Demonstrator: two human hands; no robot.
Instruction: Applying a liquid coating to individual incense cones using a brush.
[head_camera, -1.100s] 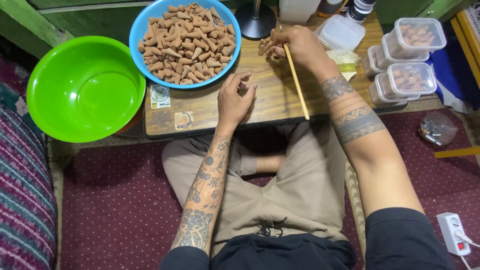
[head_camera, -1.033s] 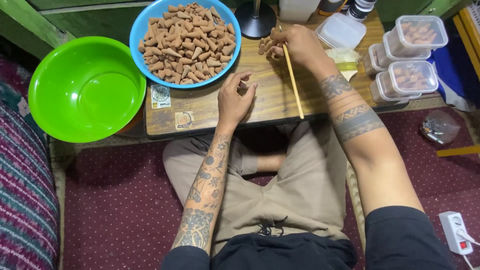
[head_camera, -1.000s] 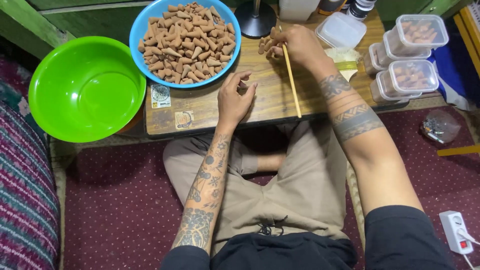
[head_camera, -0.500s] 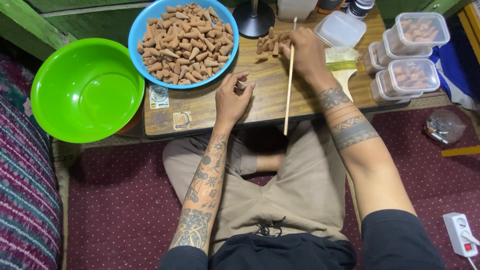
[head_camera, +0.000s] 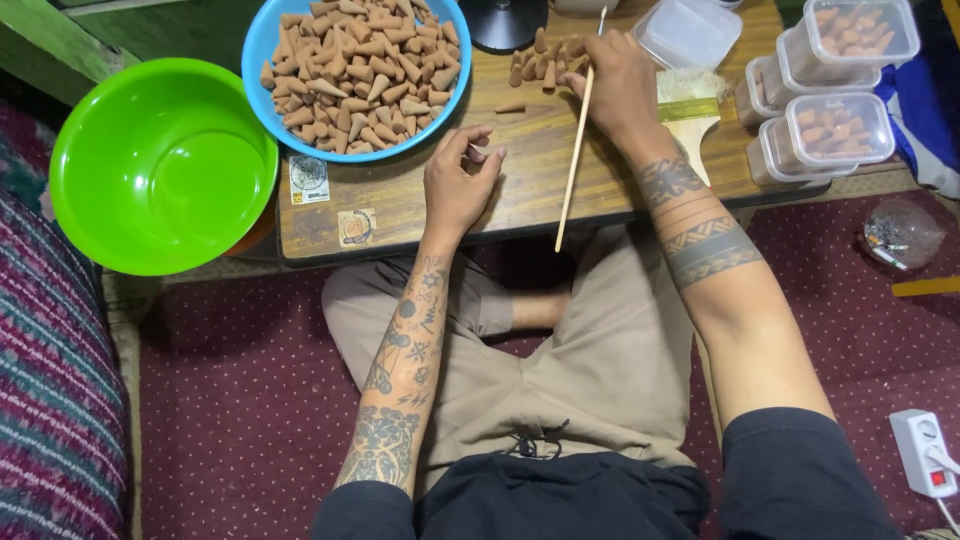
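Note:
My right hand (head_camera: 622, 88) grips a thin wooden stick (head_camera: 572, 160) that slants down toward the table's near edge. Beside its fingers lies a small cluster of brown clay cones (head_camera: 543, 62), with one cone (head_camera: 510, 106) lying apart. My left hand (head_camera: 456, 185) rests on the low wooden table (head_camera: 530, 185), fingers curled, pinching something small I cannot make out. A blue bowl (head_camera: 268, 40) heaped with the same brown cones stands at the table's far left.
A green bowl (head_camera: 160, 165) sits off the table's left end. Clear lidded boxes (head_camera: 835, 130) of cones stack at the right, by a flat brush (head_camera: 690, 110) and an open clear box (head_camera: 688, 32). A power strip (head_camera: 925, 452) lies on the red carpet.
My right hand swung the stick from leaning right to leaning left and slid off the cone cluster. My left hand stayed put.

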